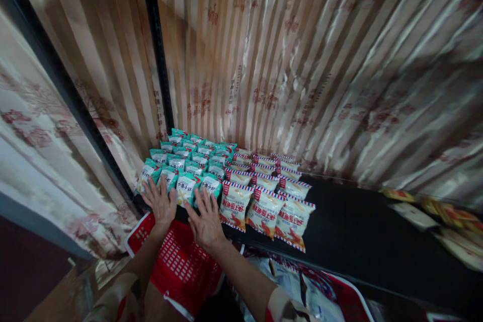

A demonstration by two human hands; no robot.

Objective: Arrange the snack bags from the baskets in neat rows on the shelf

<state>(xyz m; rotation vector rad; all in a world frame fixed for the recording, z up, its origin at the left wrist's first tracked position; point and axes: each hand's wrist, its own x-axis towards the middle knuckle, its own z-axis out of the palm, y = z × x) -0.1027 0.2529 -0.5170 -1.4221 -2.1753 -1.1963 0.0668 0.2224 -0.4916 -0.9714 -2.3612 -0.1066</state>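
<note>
Rows of small teal-and-white snack bags [185, 187] stand upright at the left end of the black shelf [339, 226]. My left hand [161, 202] lies with spread fingers against the front of the leftmost teal bags. Beside it, my right hand [207, 219] has its fingers apart over the lower fronts of the right-hand teal bags. Neither hand grips a bag. Directly right of my right hand, cream snack bags [234, 204] with red lettering and striped edges stand in three columns.
A red plastic basket [184, 256] sits below the shelf edge under my hands. Another red basket [352, 294] with silvery packages [290, 282] is further right. Flat packets [415, 215] lie at the shelf's right. A black post [159, 60] and patterned curtain [264, 70] border the shelf.
</note>
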